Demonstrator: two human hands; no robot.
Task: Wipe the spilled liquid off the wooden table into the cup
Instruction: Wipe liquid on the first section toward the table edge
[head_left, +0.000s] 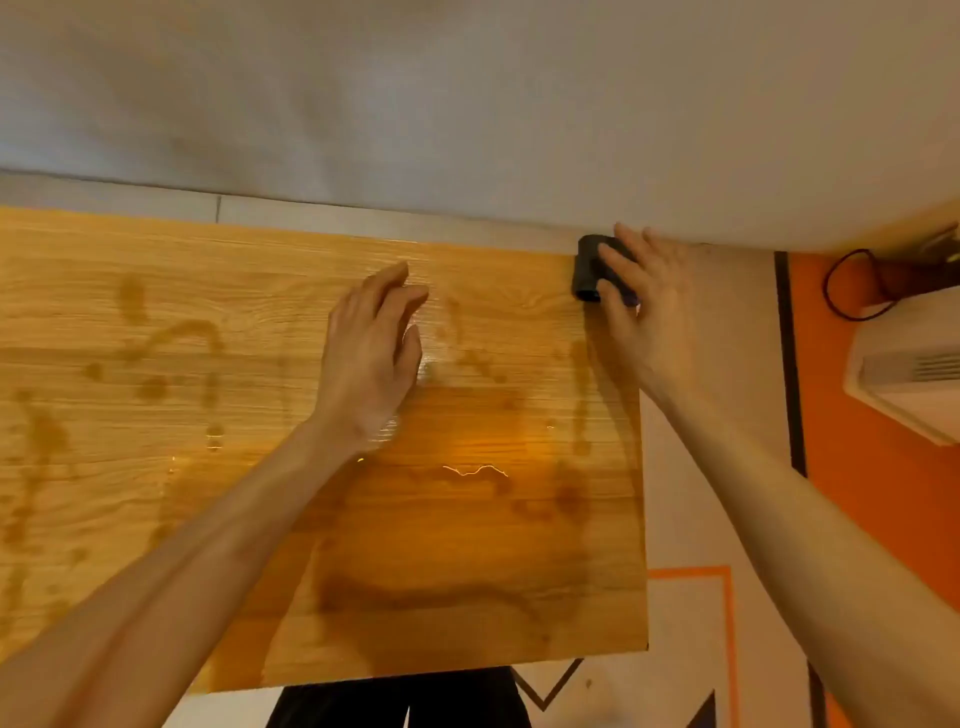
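Note:
The wooden table fills the left and middle of the view, wet with streaks and puddles of spilled liquid, thickest on its right half. My left hand lies flat on the wet top near the far right part, fingers together, empty. My right hand grips a dark cup held on its side against the table's far right corner, just off the edge. My fingers hide most of the cup.
A pale wall runs right behind the table. To the right, on an orange and white floor, stands a white appliance with a dark cable. Dark trouser legs show below the near edge.

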